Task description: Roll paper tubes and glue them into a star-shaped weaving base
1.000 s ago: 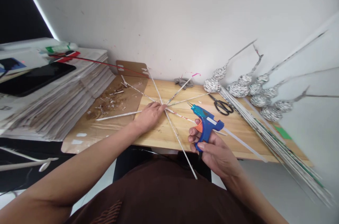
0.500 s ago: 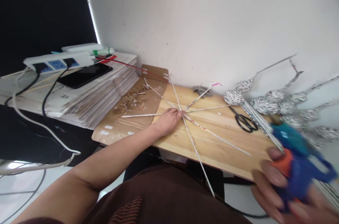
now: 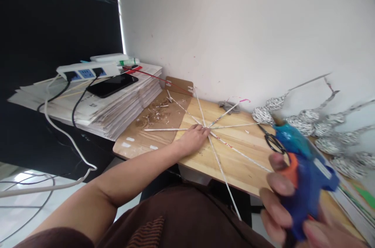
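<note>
Thin rolled-paper sticks [image 3: 220,165] cross one another in a star on the wooden board, their ends spreading outward. My left hand [image 3: 193,138] lies at the crossing, fingers close together and pinching the sticks there; the fingertips partly hide the centre. At the right, my right hand [image 3: 281,205] is wrapped round a blue hot glue gun [image 3: 304,189] with an orange trigger and a teal front. Its nozzle points up and away to the left, apart from the sticks. The hand is somewhat blurred.
Black scissors [image 3: 274,142] lie behind the glue gun, partly covered. Woven paper pieces [image 3: 307,121] stand along the wall. On the left, a paper stack [image 3: 129,103] carries a phone [image 3: 113,85] and a power strip [image 3: 88,71]. Scraps [image 3: 156,115] litter the brown cardboard.
The glue gun in my right hand has moved left and slightly upward, in front of the scissors. My left hand stays at the crossing of the sticks while the camera view has shifted a little.
</note>
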Available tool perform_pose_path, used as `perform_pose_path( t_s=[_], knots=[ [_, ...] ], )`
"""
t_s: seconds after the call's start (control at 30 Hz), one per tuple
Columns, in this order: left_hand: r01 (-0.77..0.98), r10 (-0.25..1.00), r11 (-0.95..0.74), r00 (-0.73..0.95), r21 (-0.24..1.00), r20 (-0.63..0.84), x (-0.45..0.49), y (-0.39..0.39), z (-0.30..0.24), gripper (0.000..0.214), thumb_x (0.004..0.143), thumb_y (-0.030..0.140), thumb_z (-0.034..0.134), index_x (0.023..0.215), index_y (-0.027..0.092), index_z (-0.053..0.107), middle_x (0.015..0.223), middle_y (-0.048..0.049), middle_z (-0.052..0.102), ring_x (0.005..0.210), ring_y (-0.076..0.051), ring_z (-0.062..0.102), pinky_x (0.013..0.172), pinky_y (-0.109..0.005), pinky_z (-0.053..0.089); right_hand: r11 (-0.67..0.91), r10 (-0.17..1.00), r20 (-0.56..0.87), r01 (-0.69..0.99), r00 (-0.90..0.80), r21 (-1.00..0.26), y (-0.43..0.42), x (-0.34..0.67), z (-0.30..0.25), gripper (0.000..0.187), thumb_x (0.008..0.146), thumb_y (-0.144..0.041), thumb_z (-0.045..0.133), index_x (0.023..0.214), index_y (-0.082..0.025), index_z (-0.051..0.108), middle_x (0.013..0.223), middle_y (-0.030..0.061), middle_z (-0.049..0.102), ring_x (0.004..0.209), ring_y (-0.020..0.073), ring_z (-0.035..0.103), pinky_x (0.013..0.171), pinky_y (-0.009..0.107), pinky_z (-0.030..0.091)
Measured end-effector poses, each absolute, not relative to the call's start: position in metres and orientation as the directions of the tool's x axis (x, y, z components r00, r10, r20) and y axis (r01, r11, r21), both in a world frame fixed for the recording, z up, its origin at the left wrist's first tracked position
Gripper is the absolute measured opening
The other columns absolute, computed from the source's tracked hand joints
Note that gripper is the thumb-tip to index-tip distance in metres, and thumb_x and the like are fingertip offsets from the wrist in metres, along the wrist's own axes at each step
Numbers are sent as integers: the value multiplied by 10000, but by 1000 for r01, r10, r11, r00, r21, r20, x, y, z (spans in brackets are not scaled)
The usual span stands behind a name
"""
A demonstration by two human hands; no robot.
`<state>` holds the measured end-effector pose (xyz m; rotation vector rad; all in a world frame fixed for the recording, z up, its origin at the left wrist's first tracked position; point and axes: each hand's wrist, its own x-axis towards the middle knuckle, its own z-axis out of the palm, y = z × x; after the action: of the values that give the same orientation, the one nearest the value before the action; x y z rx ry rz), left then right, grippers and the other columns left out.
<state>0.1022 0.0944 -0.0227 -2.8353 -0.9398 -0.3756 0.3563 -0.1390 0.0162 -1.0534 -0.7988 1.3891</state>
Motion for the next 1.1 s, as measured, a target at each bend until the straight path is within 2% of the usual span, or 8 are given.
perform_pose_path(
  t_s=[0.03, 0.13, 0.33, 0.47, 0.63, 0.77, 0.97, 1.1],
  knots=[
    [588, 550, -807, 785, -63, 283, 102, 94, -22, 345, 924, 129, 378, 1250, 75, 476, 1160, -152, 627, 1116, -257, 517, 1005, -372, 359, -138, 983, -175, -409, 55, -902, -123, 332, 38, 732, 651, -307, 789, 1307, -420, 485, 1053, 119, 636, 766, 257, 637, 531, 371, 497],
    [567, 522, -820, 800, -85, 295, 102, 93, -18, 324, 929, 127, 370, 1228, 84, 488, 1136, -151, 637, 1097, -250, 523, 1014, -382, 349, -86, 988, -138, -505, 66, -859, -88, 281, 78, 680, 634, -204, 798, 1228, -412, 541, 1043, 61, 645, 775, 220, 638, 600, 354, 532],
    [595, 561, -804, 770, -22, 304, 97, 95, -26, 413, 919, 106, 378, 1329, 102, 424, 1211, -133, 626, 1226, -241, 467, 1059, -382, 320, -148, 984, -177, -611, -13, -778, -58, 269, 50, 564, 667, -106, 741, 1150, -350, 579, 1023, 4, 663, 922, 209, 650, 774, 368, 535],
    [622, 596, -781, 711, 62, 373, 91, 96, -34, 467, 914, 102, 393, 1381, 108, 389, 1347, -135, 537, 1301, -241, 407, 1071, -372, 326, -206, 975, -209, -625, -70, -753, -48, 270, 23, 558, 695, -77, 710, 1168, -332, 561, 1030, 14, 669, 919, 206, 645, 743, 354, 515],
    [618, 634, -767, 684, 174, 361, 88, 99, -34, 354, 875, 73, 444, 1201, 147, 564, 1086, -111, 647, 1043, -226, 546, 950, -374, 442, -214, 970, -236, -629, -49, -747, -44, 274, 13, 536, 667, -35, 691, 1116, -303, 575, 928, 0, 658, 845, 165, 613, 656, 265, 462],
    [596, 620, -779, 688, 194, 376, 97, 105, -37, 315, 861, 53, 442, 1095, 156, 626, 1049, -110, 640, 1028, -236, 542, 951, -399, 447, -185, 977, -207, -637, -40, -748, -43, 281, 12, 496, 651, -41, 668, 1075, -284, 582, 886, 6, 650, 803, 174, 592, 590, 255, 416],
    [598, 649, -758, 648, 261, 399, 117, 113, -40, 224, 879, 80, 449, 960, 124, 654, 950, -116, 643, 932, -236, 563, 894, -382, 473, -139, 987, -161, -643, -25, -753, -40, 292, 21, 426, 665, -69, 636, 1045, -259, 603, 868, 16, 644, 783, 177, 582, 584, 264, 404],
    [558, 651, -758, 621, 338, 436, 116, 112, -39, 209, 891, 110, 466, 990, 128, 649, 969, -110, 647, 952, -221, 579, 896, -361, 480, -135, 986, -169, -644, -10, -753, -41, 299, 23, 385, 699, -97, 632, 1057, -236, 604, 848, 20, 629, 750, 160, 567, 566, 253, 400]
  ],
)
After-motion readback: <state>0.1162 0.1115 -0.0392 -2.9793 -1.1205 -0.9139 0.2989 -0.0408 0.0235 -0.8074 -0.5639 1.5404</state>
